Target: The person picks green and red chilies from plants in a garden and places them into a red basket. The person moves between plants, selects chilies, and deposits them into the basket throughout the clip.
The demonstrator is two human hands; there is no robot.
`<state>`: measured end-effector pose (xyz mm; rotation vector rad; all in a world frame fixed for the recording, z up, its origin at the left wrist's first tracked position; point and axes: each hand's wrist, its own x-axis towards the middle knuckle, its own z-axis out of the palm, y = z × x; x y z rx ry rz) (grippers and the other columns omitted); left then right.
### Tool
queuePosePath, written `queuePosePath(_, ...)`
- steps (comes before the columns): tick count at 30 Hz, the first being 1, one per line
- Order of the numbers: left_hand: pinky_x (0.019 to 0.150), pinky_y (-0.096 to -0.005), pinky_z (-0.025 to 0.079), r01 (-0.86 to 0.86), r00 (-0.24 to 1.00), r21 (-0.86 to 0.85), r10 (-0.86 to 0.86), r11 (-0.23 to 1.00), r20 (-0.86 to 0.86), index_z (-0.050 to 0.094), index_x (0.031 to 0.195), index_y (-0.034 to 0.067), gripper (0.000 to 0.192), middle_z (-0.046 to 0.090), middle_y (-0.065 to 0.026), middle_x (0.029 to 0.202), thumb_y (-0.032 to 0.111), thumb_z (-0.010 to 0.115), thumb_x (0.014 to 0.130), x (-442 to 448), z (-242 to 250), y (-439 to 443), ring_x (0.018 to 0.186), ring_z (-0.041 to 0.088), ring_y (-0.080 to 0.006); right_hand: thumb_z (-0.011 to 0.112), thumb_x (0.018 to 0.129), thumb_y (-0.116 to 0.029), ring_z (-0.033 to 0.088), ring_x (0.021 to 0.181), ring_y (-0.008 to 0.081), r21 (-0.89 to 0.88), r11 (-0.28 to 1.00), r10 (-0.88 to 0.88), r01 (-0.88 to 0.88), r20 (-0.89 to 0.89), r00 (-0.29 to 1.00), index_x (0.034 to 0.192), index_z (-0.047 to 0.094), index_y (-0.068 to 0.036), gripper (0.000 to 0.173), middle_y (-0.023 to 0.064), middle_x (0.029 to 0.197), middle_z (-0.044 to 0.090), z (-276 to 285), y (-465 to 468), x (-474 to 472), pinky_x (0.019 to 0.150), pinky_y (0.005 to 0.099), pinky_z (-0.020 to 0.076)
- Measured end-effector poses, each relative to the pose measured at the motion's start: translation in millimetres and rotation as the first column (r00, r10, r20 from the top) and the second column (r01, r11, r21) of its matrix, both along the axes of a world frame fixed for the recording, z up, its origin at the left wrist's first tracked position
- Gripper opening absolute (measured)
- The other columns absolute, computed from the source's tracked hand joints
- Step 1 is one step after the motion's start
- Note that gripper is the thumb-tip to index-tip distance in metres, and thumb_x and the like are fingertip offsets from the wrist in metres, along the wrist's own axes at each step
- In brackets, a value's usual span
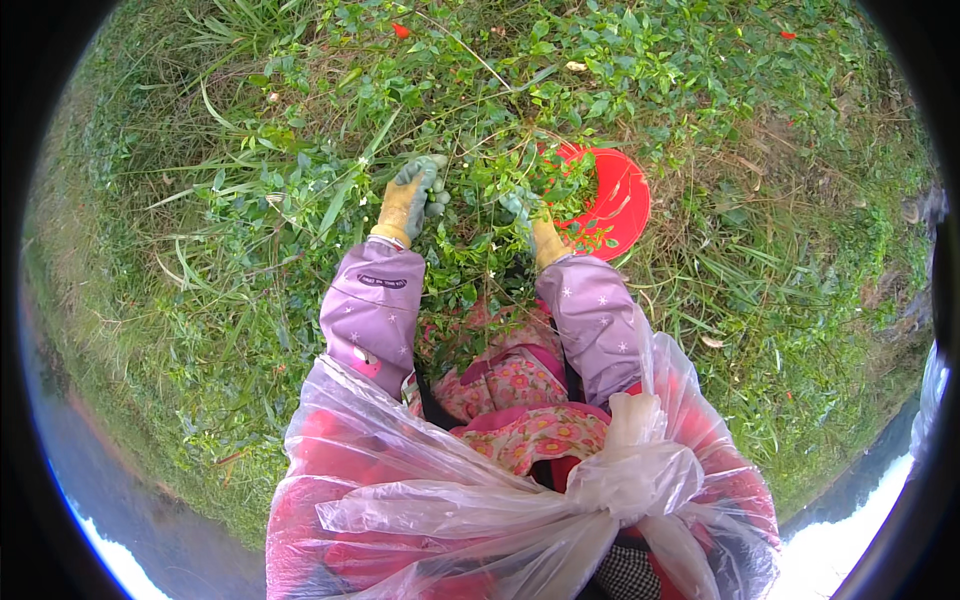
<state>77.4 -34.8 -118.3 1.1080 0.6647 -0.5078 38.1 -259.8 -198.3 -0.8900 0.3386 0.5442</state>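
Note:
My left hand (414,196), in a yellow work glove with grey-green coated fingers, reaches into a leafy bush (457,240) that has small white flowers. Its fingers are curled among the stems, and whether they grip anything is unclear. Across from it, my right hand (546,234) wears a matching glove. Leaves cover most of its fingers, so its hold is hidden. Just beyond the right hand is a red plastic basin (628,199). Green sprigs cover the basin's left part; I cannot tell whether they lie inside it or hang over it.
Grass and low leafy plants (645,67) spread all around. A red pepper-like fruit (401,31) shows at the top, with another red fruit (787,34) at upper right. A knotted clear plastic sheet (630,472) covers my body above a floral apron (517,386).

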Motion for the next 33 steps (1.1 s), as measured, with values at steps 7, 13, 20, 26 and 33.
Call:
queuePosePath(7, 0.042, -0.0202, 0.041, -0.011, 1.0, 0.2, 0.008, 0.98, 0.012, 0.062, 0.106, 0.008, 0.024, 0.051, 0.0034, 0.06, 0.025, 0.059, 0.089, -6, 7, -11, 0.048, 0.051, -0.0087, 0.037, 0.095, -0.02, 0.056, 0.069, 0.0126, 0.02, 0.999, -0.028, 0.029, -0.046, 0.999, 0.102, 0.059, -0.008, 0.026, 0.0034, 0.084, 0.061, -4, 2, 0, 0.06, 0.0278, 0.0462)
queuePosePath(13, 0.052, -0.0296, 0.049, 0.461, 0.862, 0.565, -0.496, 0.684, -0.103, 0.062, 0.106, 0.002, 0.036, 0.065, -0.0078, 0.075, 0.028, 0.066, 0.081, -23, 0, -26, 0.058, 0.061, -0.0178, 0.037, 0.095, -0.019, 0.057, 0.071, 0.0131, 0.039, 0.997, -0.062, 0.068, -0.138, 0.988, 0.103, 0.058, -0.008, 0.025, 0.0039, 0.086, 0.061, -3, 8, 1, 0.061, 0.0278, 0.0469)
queuePosePath(20, 0.081, -0.0396, 0.046, 0.435, 0.773, 0.792, -0.628, 0.428, -0.084, 0.061, 0.106, 0.004, 0.044, 0.065, -0.0171, 0.097, 0.036, 0.066, 0.076, -21, -3, -43, 0.092, 0.06, -0.034, 0.037, 0.095, -0.018, 0.058, 0.073, 0.0136, 0.049, 0.959, -0.208, 0.278, -0.543, 0.814, 0.104, 0.058, -0.007, 0.025, 0.0045, 0.088, 0.062, 7, 13, -3, 0.063, 0.0278, 0.0478)
queuePosePath(26, 0.077, -0.0363, 0.048, 0.324, 0.872, 0.856, -0.477, 0.402, -0.106, 0.063, 0.101, 0.008, 0.034, 0.067, -0.0109, 0.094, 0.032, 0.066, 0.077, -28, -17, -41, 0.084, 0.062, -0.0292, 0.056, 0.086, -0.012, 0.058, 0.093, 0.0214, -0.119, 0.98, -0.13, 0.156, 0.201, 0.971, 0.117, 0.052, -0.002, 0.033, 0.0105, 0.105, 0.061, -38, 28, -9, 0.082, 0.0334, 0.0473)
queuePosePath(33, 0.076, -0.0377, 0.048, 0.199, 0.925, 0.841, -0.38, 0.503, 0.008, 0.064, 0.1, 0.005, 0.031, 0.066, -0.0148, 0.092, 0.025, 0.064, 0.077, -38, -40, -42, 0.085, 0.063, -0.0319, 0.052, 0.086, -0.016, 0.053, 0.109, 0.0312, -0.777, 0.618, 0.579, -0.12, 0.346, 0.738, 0.131, 0.04, -0.007, 0.047, 0.0169, 0.127, 0.047, -84, 42, -6, 0.091, 0.0383, 0.044)
